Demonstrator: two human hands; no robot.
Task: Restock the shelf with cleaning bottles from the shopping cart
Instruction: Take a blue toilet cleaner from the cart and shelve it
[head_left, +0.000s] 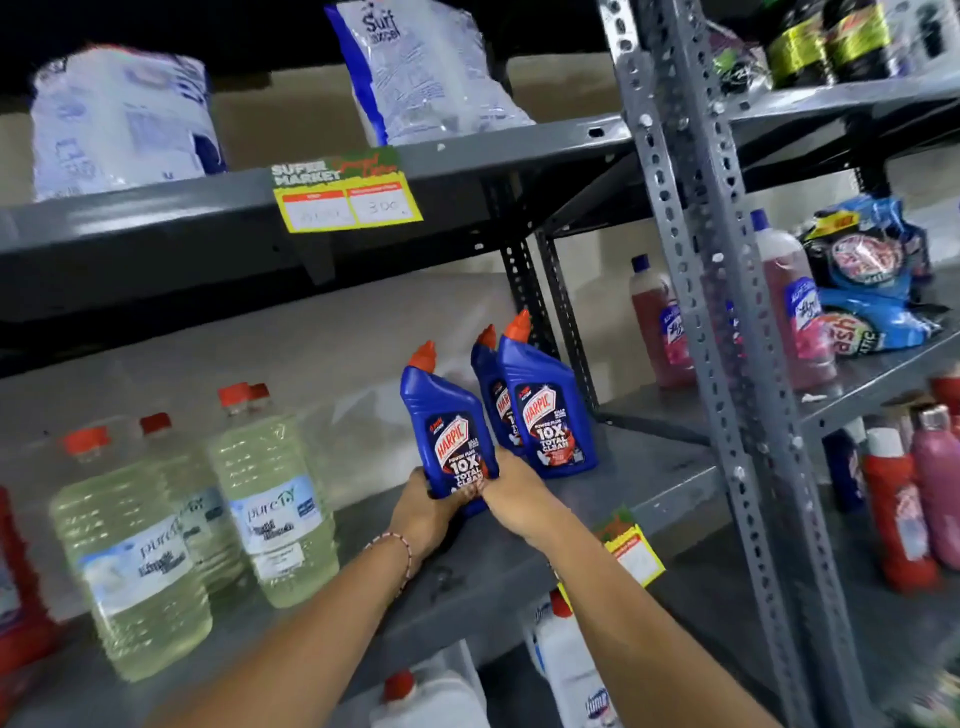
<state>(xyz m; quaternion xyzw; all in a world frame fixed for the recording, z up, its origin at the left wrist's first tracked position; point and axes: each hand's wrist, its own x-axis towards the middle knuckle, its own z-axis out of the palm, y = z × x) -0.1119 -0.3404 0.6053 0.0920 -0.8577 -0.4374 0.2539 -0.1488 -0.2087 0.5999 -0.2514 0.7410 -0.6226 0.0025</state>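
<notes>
Both hands clasp the base of a blue Harpic bottle (451, 441): the left hand (423, 501) wraps it from the left, the right hand (506, 488) presses in from the right; it stands upright, seemingly touching the grey shelf (649, 483); just right stand two more Harpic bottles (545, 410); well left, clear jugs (270, 499) with red caps.

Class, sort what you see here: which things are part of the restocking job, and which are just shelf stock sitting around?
Part of the job:
held blue bottle
left hand
right hand
two blue bottles already placed
middle shelf

Just sitting around:
clear jugs
pink bottles
detergent bags
price tag
</notes>
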